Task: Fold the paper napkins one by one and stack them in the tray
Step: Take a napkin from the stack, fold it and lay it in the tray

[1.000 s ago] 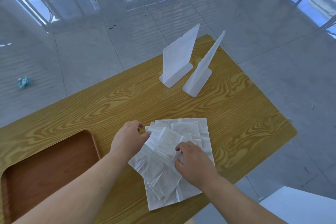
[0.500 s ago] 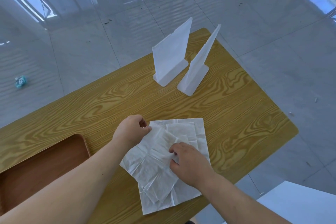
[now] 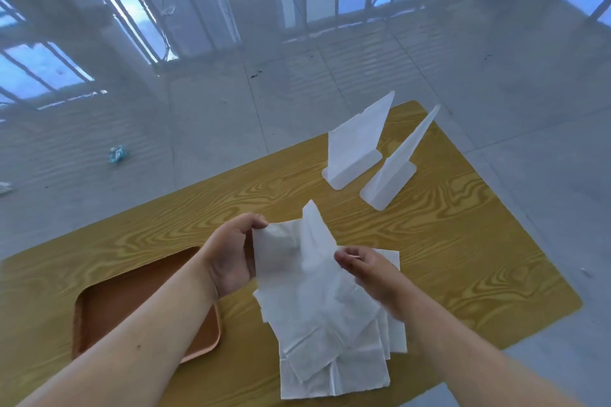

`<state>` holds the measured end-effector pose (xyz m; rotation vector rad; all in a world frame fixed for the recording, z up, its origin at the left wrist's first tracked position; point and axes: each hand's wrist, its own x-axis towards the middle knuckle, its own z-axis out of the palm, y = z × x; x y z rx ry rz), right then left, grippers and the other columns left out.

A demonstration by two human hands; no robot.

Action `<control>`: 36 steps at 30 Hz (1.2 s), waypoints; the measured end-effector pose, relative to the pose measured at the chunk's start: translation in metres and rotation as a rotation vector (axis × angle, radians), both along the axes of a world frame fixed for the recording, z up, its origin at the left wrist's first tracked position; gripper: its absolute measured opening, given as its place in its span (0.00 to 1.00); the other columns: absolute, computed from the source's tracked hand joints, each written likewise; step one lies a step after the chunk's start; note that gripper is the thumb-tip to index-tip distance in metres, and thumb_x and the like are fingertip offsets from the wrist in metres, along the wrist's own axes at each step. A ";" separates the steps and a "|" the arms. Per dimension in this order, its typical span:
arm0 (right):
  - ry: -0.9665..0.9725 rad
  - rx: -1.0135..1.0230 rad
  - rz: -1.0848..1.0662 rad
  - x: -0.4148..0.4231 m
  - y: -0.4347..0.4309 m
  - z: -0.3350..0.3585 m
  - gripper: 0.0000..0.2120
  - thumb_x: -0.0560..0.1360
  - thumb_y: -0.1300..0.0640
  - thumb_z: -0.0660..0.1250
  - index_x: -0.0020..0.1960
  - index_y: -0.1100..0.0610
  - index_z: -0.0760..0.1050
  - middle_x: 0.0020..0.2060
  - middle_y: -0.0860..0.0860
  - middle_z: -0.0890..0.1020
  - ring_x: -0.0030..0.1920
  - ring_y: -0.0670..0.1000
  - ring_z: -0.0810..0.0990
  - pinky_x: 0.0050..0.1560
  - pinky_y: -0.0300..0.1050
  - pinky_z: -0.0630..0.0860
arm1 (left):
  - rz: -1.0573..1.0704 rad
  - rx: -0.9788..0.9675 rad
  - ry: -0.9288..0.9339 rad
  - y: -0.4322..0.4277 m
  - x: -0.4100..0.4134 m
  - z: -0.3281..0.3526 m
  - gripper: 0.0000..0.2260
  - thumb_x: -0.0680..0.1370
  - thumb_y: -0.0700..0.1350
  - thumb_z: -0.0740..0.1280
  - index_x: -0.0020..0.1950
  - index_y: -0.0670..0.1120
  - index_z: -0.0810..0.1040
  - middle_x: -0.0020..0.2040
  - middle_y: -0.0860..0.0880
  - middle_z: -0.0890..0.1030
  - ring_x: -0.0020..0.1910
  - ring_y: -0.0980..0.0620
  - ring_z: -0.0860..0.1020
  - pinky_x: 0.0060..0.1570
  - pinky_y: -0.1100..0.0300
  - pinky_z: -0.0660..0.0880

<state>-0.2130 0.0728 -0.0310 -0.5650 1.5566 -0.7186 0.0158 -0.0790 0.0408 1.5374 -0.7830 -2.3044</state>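
Left hand and right hand, fingers pinched closed on a thin white paper napkin, hold it raised above the loose pile of white napkins on the yellow wood-grain table. Brown rounded-corner tray lies at the pile's 9 o'clock; two white plastic stands at 12 o'clock.
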 end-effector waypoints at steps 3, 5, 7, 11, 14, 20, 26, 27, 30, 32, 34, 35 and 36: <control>-0.234 -0.005 0.002 0.009 -0.017 0.003 0.26 0.70 0.38 0.79 0.60 0.54 0.83 0.55 0.50 0.87 0.63 0.47 0.81 0.74 0.54 0.66 | 0.113 -0.006 -0.007 -0.011 0.021 0.012 0.05 0.75 0.44 0.68 0.41 0.46 0.80 0.41 0.46 0.80 0.40 0.46 0.80 0.45 0.52 0.77; -0.349 -0.028 -0.031 0.020 -0.028 0.007 0.28 0.65 0.44 0.83 0.60 0.56 0.81 0.51 0.51 0.86 0.58 0.48 0.83 0.73 0.54 0.66 | 0.147 -0.003 -0.010 -0.017 0.036 0.015 0.07 0.75 0.46 0.67 0.47 0.44 0.81 0.43 0.45 0.82 0.40 0.45 0.82 0.44 0.53 0.79; -0.379 -0.050 -0.064 0.036 -0.045 0.013 0.35 0.62 0.48 0.83 0.65 0.57 0.76 0.55 0.54 0.84 0.59 0.51 0.83 0.71 0.54 0.70 | 0.180 0.028 0.017 -0.021 0.055 0.014 0.11 0.76 0.47 0.65 0.49 0.42 0.83 0.44 0.44 0.84 0.41 0.45 0.83 0.45 0.53 0.80; -0.314 -0.127 0.041 0.070 -0.076 0.025 0.44 0.65 0.45 0.80 0.76 0.54 0.66 0.66 0.54 0.78 0.70 0.53 0.75 0.72 0.51 0.66 | 0.204 0.080 0.095 -0.023 0.094 0.014 0.14 0.76 0.47 0.64 0.47 0.40 0.86 0.45 0.42 0.86 0.43 0.42 0.86 0.46 0.51 0.83; -0.373 -0.141 0.128 0.098 -0.093 0.034 0.44 0.73 0.44 0.78 0.81 0.54 0.60 0.76 0.53 0.70 0.75 0.51 0.67 0.78 0.56 0.56 | 0.198 0.097 0.162 -0.021 0.120 0.020 0.12 0.76 0.46 0.66 0.49 0.40 0.84 0.46 0.41 0.86 0.43 0.41 0.86 0.46 0.49 0.84; -0.505 -0.076 0.330 0.162 -0.131 0.046 0.24 0.81 0.46 0.69 0.75 0.45 0.71 0.71 0.41 0.78 0.74 0.44 0.69 0.78 0.58 0.49 | 0.203 0.100 0.202 -0.021 0.179 0.037 0.19 0.74 0.45 0.69 0.63 0.38 0.79 0.59 0.38 0.82 0.59 0.37 0.81 0.68 0.44 0.74; -0.668 -0.032 0.453 0.221 -0.138 0.053 0.21 0.76 0.54 0.76 0.67 0.59 0.81 0.63 0.56 0.84 0.63 0.54 0.83 0.63 0.49 0.79 | 0.330 0.061 0.211 -0.030 0.238 0.045 0.18 0.76 0.45 0.64 0.57 0.36 0.85 0.54 0.38 0.86 0.53 0.37 0.86 0.54 0.46 0.84; -0.682 -0.019 0.429 0.229 -0.136 0.052 0.23 0.77 0.56 0.76 0.69 0.62 0.79 0.67 0.59 0.81 0.66 0.57 0.81 0.66 0.52 0.77 | 0.348 0.058 0.214 -0.031 0.246 0.044 0.17 0.75 0.46 0.65 0.56 0.36 0.85 0.52 0.39 0.86 0.51 0.38 0.86 0.52 0.47 0.84; -0.740 -0.013 0.319 0.244 -0.129 0.053 0.25 0.77 0.59 0.74 0.71 0.65 0.75 0.71 0.63 0.78 0.69 0.61 0.79 0.68 0.56 0.77 | 0.408 0.027 0.193 -0.030 0.267 0.037 0.18 0.75 0.51 0.69 0.57 0.39 0.84 0.50 0.41 0.85 0.51 0.39 0.85 0.55 0.47 0.81; -0.767 -0.024 0.245 0.250 -0.127 0.058 0.22 0.78 0.58 0.73 0.70 0.64 0.77 0.68 0.62 0.80 0.66 0.62 0.81 0.66 0.59 0.79 | 0.407 0.019 0.222 -0.024 0.278 0.028 0.29 0.77 0.61 0.67 0.65 0.39 0.83 0.60 0.37 0.84 0.61 0.37 0.82 0.63 0.43 0.77; -0.767 -0.011 0.162 0.252 -0.127 0.063 0.19 0.79 0.58 0.72 0.69 0.61 0.79 0.66 0.61 0.82 0.62 0.60 0.83 0.63 0.59 0.81 | 0.383 0.017 0.267 -0.012 0.285 0.020 0.38 0.75 0.71 0.66 0.70 0.41 0.81 0.69 0.36 0.82 0.67 0.35 0.80 0.64 0.42 0.79; -0.756 -0.005 0.128 0.252 -0.128 0.064 0.18 0.80 0.58 0.72 0.69 0.60 0.80 0.67 0.61 0.82 0.62 0.60 0.83 0.63 0.59 0.81 | 0.367 0.020 0.267 -0.007 0.287 0.015 0.41 0.73 0.74 0.66 0.72 0.42 0.80 0.71 0.37 0.80 0.68 0.35 0.80 0.64 0.43 0.80; -0.738 -0.007 0.104 0.251 -0.129 0.066 0.18 0.80 0.57 0.71 0.70 0.59 0.79 0.68 0.60 0.81 0.63 0.60 0.83 0.63 0.59 0.81 | 0.346 0.032 0.266 -0.001 0.290 0.011 0.43 0.72 0.76 0.65 0.73 0.44 0.79 0.72 0.37 0.79 0.70 0.35 0.78 0.67 0.43 0.78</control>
